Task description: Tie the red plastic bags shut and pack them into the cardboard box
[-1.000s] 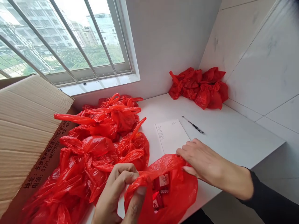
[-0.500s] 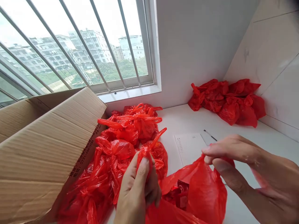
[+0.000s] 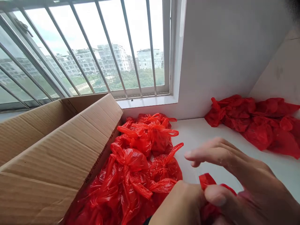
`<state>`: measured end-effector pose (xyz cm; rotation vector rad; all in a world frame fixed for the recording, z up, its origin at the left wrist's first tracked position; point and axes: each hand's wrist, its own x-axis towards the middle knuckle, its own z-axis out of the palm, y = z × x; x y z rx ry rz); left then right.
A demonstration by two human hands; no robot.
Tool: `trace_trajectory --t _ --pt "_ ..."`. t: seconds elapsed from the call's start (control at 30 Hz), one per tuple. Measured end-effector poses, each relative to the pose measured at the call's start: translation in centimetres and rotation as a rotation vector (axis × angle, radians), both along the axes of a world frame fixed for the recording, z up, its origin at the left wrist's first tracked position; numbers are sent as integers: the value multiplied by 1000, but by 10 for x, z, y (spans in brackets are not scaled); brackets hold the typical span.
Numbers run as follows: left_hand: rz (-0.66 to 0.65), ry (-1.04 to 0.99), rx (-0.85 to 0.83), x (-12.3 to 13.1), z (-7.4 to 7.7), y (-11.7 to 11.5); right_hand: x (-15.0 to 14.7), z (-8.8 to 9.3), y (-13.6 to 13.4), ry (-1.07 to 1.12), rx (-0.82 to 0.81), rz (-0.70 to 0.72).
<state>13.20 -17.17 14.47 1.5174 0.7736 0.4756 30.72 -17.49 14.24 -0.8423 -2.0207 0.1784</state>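
At the bottom, my left hand (image 3: pixel 179 204) shows its back and wrist, with its fingers mostly hidden behind my right hand. It is closed around a red plastic bag (image 3: pixel 207 180), whose gathered end sticks up past it. My right hand (image 3: pixel 253 178) reaches over from the right, thumb and forefinger spread well apart around that end. A strip of red plastic lies close to the right palm; whether the lower fingers touch it is hidden. The bag's body is mostly out of view below.
Several filled, tied red bags (image 3: pixel 133 159) are heaped left of my hands. An open cardboard box (image 3: pixel 58 156) stands beside them at the left. Crumpled red bags (image 3: pixel 253 122) lie at the back right on the white surface (image 3: pixel 189 129). A barred window (image 3: pixel 112 62) is behind.
My right hand has let go of the bag's edge and spread its fingers. My left hand has moved right and down, close to it. The view has shifted, so the surroundings sit lower and further right.
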Motion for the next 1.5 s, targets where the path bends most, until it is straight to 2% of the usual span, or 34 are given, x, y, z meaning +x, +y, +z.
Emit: trace_trajectory --t 0.07,0.23,0.33,0.47,0.57,0.7,0.83,0.93,1.03,1.13,1.23,1.3,1.4,1.5 --pt "57 18 -63 -4 -5 -1 7 -8 5 -6 -109 -53" --pt "388 7 -242 -14 -13 6 12 -22 15 42 -268 -7" --pt "356 -155 -260 -14 -15 17 9 -19 16 81 -338 36" --pt "343 -376 -285 -15 -25 32 13 -12 13 70 -410 72" --pt "331 -384 -283 -20 -30 37 17 -13 13 48 -508 93" --pt "234 -220 -79 -26 -18 35 10 -18 24 218 -543 73" --pt "202 -183 132 -23 -8 29 -7 -23 38 298 -682 279" --pt "341 -145 331 -20 -15 28 -13 -26 43 357 -777 305" --pt "590 -16 686 -22 -24 29 -11 -28 43 368 -846 229" --pt "669 70 936 -25 -25 31 -7 -30 42 379 -963 279" --pt "687 33 977 -27 -19 31 -7 -30 42 417 -1046 400" --pt "744 -23 943 -26 -16 31 -8 -28 42 448 -1028 413" --pt "726 -42 862 -26 -16 30 -9 -25 40 471 -916 313" --pt "637 9 910 -27 -18 31 -9 -22 37 483 -808 195"
